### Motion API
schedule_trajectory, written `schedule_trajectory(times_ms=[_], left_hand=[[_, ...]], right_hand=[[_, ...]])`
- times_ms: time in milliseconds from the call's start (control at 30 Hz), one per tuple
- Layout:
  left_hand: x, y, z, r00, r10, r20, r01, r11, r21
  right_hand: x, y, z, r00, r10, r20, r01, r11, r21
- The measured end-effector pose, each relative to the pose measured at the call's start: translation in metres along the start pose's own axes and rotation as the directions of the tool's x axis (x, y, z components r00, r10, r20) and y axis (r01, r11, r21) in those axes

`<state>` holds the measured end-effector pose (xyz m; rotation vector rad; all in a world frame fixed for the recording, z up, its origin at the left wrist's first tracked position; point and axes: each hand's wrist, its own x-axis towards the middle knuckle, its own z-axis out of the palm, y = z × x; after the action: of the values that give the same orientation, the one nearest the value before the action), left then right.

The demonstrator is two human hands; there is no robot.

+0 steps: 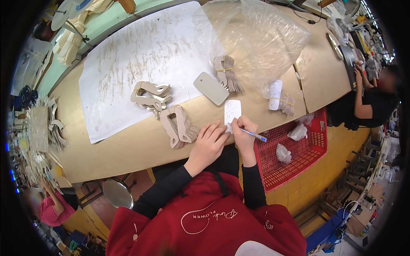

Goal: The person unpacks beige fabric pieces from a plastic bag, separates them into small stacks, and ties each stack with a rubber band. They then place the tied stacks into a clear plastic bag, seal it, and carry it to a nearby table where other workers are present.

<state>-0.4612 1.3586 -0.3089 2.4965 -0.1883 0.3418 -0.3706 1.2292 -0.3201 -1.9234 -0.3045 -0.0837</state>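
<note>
Here, near the centre of the frame, a small white paper slip is seen lying on the brown table, and both hands are gathered at its lower end. The left hand is laid flat, with the fingers stretched and only a little spread; the fingertips are pressed on the lower left corner of the slip, and nothing is gripped by it. The right hand is closed narrowly around a blue pen, which is held between the thumb and the first fingers. The tip of the pen is placed at the lower edge of the slip, while the rear end of the pen is pointed to the right, above a red plastic basket. Whether the tip really touches the paper cannot be told.

Just left of the left hand, a stack of beige cut-out pieces is found on the table. A second stack of similar pieces lies further to the upper left, on a large white sheet marked with many lines. Above the slip, a grey rounded pad rests on the edge of this sheet. In the upper middle, a clear plastic bag is spread over a bundled pack of pieces.
</note>
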Motion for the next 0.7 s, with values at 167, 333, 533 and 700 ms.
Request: schedule_trajectory(times_ms=[167, 333, 533, 700], left_hand=[[0.0000, 0.0002, 0.0001, 1.000, 0.000, 0.000, 0.000, 1.000, 0.006], [-0.0004, -0.0001, 0.0010, 1.000, -0.001, -0.003, 0.001, 1.000, 0.009], [-0.0008, -0.0004, 0.0015, 1.000, 0.004, -0.005, -0.004, 1.000, 0.016], [-0.0009, -0.0002, 0.0009, 1.000, 0.004, -0.005, -0.004, 1.000, 0.014]], right_hand=[[-0.0024, 0.0027, 0.0004, 1.000, -0.002, -0.001, 0.002, 1.000, -0.005], [-0.0027, 0.0042, 0.0005, 0.998, -0.046, -0.038, 0.047, 0.998, 0.034], [-0.0034, 0.0045, 0.0011, 0.998, -0.041, -0.044, 0.039, 0.999, -0.031], [-0.0051, 0.0057, 0.0007, 0.998, 0.001, -0.061, 0.000, 1.000, 0.007]])
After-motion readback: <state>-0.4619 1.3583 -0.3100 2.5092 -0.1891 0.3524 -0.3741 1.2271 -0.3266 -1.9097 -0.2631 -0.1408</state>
